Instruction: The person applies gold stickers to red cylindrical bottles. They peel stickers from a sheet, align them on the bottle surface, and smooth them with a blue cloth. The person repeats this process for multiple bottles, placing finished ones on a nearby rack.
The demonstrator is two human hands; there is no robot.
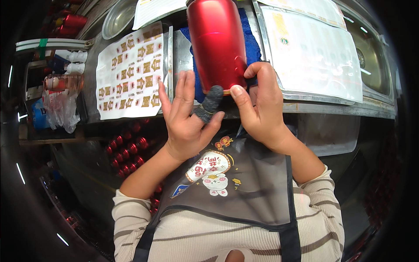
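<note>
A shiny red metal bottle [217, 41] lies on a blue cloth [252, 37], its near end toward me. At that end, my right hand [264, 102] is closed on the bottle, the thumb on the near rim and the bent index finger against its right side. My left hand [187, 115] is open, fingers spread, just left of the near end. A dark grey knitted finger cover [209, 105] wraps its index finger, whose tip reaches the bottle's rim; whether it presses there I cannot tell.
To the left lies a white sheet of gold and red decals [128, 72]; to the right, a stack of pale printed sheets [312, 54] on a metal tray. A round metal bowl [118, 19] stands back left, a metal basin [371, 61] far right. Below the bench are several red bottles [128, 150] and a translucent bin [331, 135].
</note>
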